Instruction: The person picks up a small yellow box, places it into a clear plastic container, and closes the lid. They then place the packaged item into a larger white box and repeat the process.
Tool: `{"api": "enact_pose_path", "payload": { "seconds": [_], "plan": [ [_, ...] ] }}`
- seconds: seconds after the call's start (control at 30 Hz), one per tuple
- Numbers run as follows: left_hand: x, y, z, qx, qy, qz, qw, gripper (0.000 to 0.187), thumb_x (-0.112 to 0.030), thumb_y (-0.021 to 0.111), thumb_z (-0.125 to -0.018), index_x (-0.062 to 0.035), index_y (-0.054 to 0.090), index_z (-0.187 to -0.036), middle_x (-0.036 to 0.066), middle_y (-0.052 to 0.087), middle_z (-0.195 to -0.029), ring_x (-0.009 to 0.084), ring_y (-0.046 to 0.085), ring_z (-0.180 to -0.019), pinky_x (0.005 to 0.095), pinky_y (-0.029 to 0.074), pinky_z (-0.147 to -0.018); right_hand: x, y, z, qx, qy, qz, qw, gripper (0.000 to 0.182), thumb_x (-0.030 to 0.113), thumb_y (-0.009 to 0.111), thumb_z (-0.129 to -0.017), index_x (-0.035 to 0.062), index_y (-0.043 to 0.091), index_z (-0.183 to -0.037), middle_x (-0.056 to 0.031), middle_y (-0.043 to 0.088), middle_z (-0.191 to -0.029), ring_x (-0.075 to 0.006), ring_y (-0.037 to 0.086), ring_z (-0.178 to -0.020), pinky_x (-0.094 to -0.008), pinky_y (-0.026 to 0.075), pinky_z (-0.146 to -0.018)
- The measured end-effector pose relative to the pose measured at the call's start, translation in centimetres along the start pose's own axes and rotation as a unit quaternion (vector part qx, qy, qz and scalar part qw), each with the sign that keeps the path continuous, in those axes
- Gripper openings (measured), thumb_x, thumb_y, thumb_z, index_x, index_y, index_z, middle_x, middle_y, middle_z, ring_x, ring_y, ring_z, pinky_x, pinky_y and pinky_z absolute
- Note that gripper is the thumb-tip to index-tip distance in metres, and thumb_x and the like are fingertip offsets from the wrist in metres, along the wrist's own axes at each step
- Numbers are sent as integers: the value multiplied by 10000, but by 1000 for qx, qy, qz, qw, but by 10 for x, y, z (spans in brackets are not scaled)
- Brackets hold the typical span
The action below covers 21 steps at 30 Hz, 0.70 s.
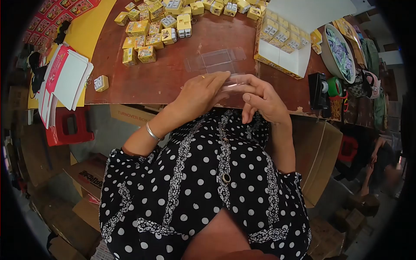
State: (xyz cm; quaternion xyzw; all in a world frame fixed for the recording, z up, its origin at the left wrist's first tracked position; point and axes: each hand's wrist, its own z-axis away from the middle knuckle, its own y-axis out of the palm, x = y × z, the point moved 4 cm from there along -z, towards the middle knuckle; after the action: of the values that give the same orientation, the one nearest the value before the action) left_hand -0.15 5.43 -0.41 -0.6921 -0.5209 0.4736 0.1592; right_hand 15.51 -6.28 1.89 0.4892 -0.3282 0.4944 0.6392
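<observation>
Head view: both hands meet at the near edge of the table (173, 82). The left hand (197, 93) and right hand (260, 99) pinch a clear sleeve (234, 83) between them, fingertips closed on it, held just above the table edge over the lap. A flat clear sheet (214, 60) lies on the wood just beyond the hands. Further back sits a heap of small yellow boxes (149, 32), and one stray box (101, 83) rests apart on the left. A tray (284, 60) with more boxes stands to the right, with a tape dispenser (318, 90) near it. Risk, as a judgement: the thin plastic looks slippery and springy, so a loose pinch could let it pop open or drop off the edge into the lap.
</observation>
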Motion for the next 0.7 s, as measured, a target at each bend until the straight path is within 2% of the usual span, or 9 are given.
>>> {"api": "enact_pose_path", "payload": {
  "seconds": [0.1, 0.13, 0.2, 0.27, 0.33, 0.5, 0.6, 0.63, 0.7],
  "plan": [
    [9, 1, 11, 18, -99, 165, 981, 531, -182, 719, -939, -20, 517, -1403, 148, 710, -1160, 260, 720, -998, 363, 586, -824, 25, -31, 13, -254, -170, 167, 937, 299, 139, 576, -1023, -9, 602, -1282, -116, 709, -1177, -105, 669, -653, -191, 497, -530],
    [7, -2, 12, 17, -100, 162, 981, 531, -182, 719, -939, -20, 517, -1403, 148, 710, -1160, 260, 720, -998, 363, 586, -824, 23, -36, 11, -251, -170, 166, 938, 299, 139, 576, -1023, -9, 602, -1282, -116, 709, -1177, -105, 669, -653, -191, 497, -530],
    [7, -4, 12, 18, -227, 334, 915, 477, -174, 676, -988, -28, 517, -1414, 131, 731, -1115, 167, 714, -979, 305, 581, -788, 33, -42, 11, -312, -271, 197, 889, 287, 142, 599, -1025, 5, 625, -1276, -80, 722, -1076, -94, 659, -708, -190, 478, -556],
    [4, 1, 13, 3, -235, 382, 894, 470, -187, 664, -1001, -22, 514, -1415, 125, 725, -1108, 154, 702, -973, 299, 576, -789, 27, -26, 3, -283, -251, 150, 913, 279, 170, 593, -1034, -21, 648, -1230, -91, 731, -1012, -111, 671, -811, -203, 492, -600],
    [2, 2, 18, -12, -236, 441, 866, 451, -254, 581, -1054, -1, 505, -1420, 137, 684, -1108, 177, 681, -973, 295, 575, -778, 3, -34, -12, -151, -143, 182, 961, 301, 212, 566, -1054, -21, 647, -1226, -106, 725, -1027, -114, 671, -830, -217, 498, -615],
    [8, -20, 39, -70, -212, 361, 905, 498, -317, 429, -1094, 36, 467, -1442, 147, 620, -1129, 200, 641, -974, 331, 548, -815, 12, -26, -54, -169, -198, 46, 965, 260, 185, 579, -1048, -22, 662, -1182, -99, 725, -1008, -103, 665, -840, -223, 499, -622],
    [12, -38, 59, -124, -205, 375, 895, 492, -278, 429, -1077, 44, 457, -1449, 140, 600, -1119, 213, 640, -990, 342, 529, -867, 28, -5, -111, -179, -185, 254, 932, 206, 162, 644, -1006, 29, 685, -1158, -68, 729, -1005, -110, 677, -831, -233, 524, -634],
    [13, -42, 65, -133, -180, 364, 904, 485, -249, 461, -1055, 44, 456, -1441, 139, 586, -1143, 210, 637, -1005, 341, 526, -880, 27, 4, -134, -150, -233, 311, 909, 228, 162, 670, -978, 39, 677, -1170, -75, 723, -1011, -147, 688, -852, -277, 542, -665],
    [14, -45, 76, -146, -157, 351, 911, 482, -221, 492, -1033, 45, 455, -1433, 138, 573, -1167, 208, 634, -1019, 340, 523, -893, 26, 22, -180, -131, -326, 460, 815, 314, 163, 719, -917, 50, 656, -1204, -100, 698, -1064, -241, 699, -913, -376, 566, -747]
  ]
}}
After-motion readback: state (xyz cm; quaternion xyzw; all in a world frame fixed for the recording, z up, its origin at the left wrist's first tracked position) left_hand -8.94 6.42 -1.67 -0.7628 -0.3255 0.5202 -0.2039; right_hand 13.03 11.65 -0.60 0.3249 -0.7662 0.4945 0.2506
